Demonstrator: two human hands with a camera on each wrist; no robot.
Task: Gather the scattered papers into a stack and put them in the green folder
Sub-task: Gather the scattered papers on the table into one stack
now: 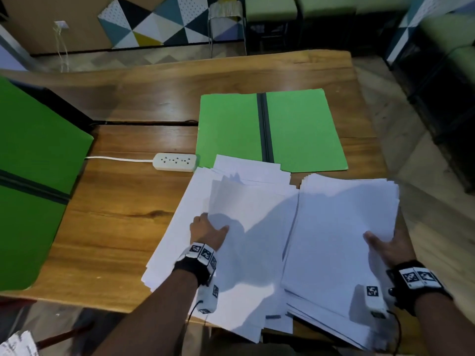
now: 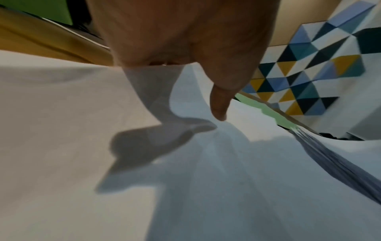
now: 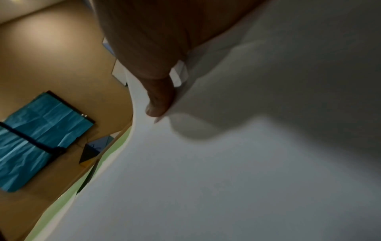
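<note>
Bare table (image 1: 110,227) at centre left of the head view: open passage between the upright green board (image 1: 33,163) at far left and the spread papers (image 1: 244,253). Power strip (image 1: 175,162) and its cord lie across that lane, upper middle. Open green folder (image 1: 303,129) lies flat, unobstructed from above; papers overlap its near edge. Bare wood beyond the folder.

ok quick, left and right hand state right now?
Left hand: gripping the left bundle of white papers, thumb on top.
Right hand: gripping the right stack of papers, thumb on top.
</note>
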